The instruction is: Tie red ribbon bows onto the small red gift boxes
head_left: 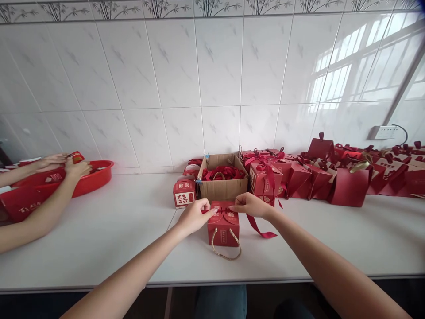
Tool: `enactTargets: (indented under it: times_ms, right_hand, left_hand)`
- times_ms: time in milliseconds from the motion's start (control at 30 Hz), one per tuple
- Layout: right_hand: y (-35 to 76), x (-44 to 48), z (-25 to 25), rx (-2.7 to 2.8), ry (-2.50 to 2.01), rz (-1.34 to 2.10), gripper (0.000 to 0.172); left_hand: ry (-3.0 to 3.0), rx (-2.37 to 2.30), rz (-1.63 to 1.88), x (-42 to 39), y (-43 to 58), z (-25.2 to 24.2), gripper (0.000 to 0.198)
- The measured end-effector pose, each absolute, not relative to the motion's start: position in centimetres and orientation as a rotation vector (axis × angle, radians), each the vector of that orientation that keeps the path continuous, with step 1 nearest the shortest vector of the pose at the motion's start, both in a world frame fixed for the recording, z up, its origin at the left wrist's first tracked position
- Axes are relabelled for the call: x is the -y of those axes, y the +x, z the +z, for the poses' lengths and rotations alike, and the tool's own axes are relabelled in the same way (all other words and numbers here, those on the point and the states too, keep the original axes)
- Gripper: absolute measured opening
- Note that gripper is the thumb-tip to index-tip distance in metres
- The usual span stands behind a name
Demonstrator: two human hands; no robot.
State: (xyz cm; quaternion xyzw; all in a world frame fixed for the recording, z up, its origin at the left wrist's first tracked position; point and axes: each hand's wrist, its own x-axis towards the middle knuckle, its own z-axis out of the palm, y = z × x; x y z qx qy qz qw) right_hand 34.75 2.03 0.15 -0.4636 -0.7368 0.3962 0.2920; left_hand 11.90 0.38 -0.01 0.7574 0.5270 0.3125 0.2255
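Observation:
A small red gift box (223,231) with gold print stands upright near the front of the table, its rope handle (227,258) hanging down its near side. My left hand (195,216) pinches a red ribbon at the box's top left edge. At the top right, the fingers of my right hand (251,205) are closed on the same ribbon, and a long red tail of ribbon (260,229) trails from there onto the table. Part of the ribbon across the box top is hard to make out. Both thumbs are close to the top flaps.
Behind the box stands an open cardboard carton (223,190) of red ribbons. A red box with white label (184,192) is left of it; many red gift boxes (350,188) line the right. At far left, another person's hands (78,168) work over a red basin (96,179).

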Motion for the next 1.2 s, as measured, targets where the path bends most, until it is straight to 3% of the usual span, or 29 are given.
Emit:
enactTargets:
  times_ms: [267,467,567,633,733,867,1067,1200]
  right_hand:
    - [37.0,-1.3,1.1,1.839,-1.111,1.377,0.054]
    - [36.3,0.2,1.3,1.651,-0.825,1.538,0.033]
    - [35.4,0.7,1.5,1.601,-0.753,1.593,0.034]
    - [35.0,0.9,1.6,1.586,-0.744,1.621,0.037]
    - [34.7,1.1,1.5,1.575,-0.762,1.613,0.043]
    - [34.6,1.4,1.2,1.567,-0.831,1.512,0.044]
    - [33.8,1.5,0.8,1.505,-0.990,1.298,0.045]
    - [32.8,1.0,0.6,1.537,-0.989,1.300,0.035]
  left_hand:
    - [2.006,-1.500,1.078,0.2,12.6,-1.5,0.027]
    - [2.025,-1.461,1.169,0.6,13.0,-1.8,0.025]
    - [2.105,-1.388,1.184,1.0,13.5,-0.7,0.022]
    - [2.138,-1.334,1.178,1.1,14.2,0.2,0.030]
    - [2.161,-1.293,1.167,0.9,15.6,1.3,0.040]
    - [2.205,-1.276,1.164,0.2,16.8,2.0,0.016]
    - [2.214,-1.247,1.224,-0.4,16.3,2.2,0.012]
    - [2.193,-1.248,1.239,-0.3,16.3,2.7,0.010]
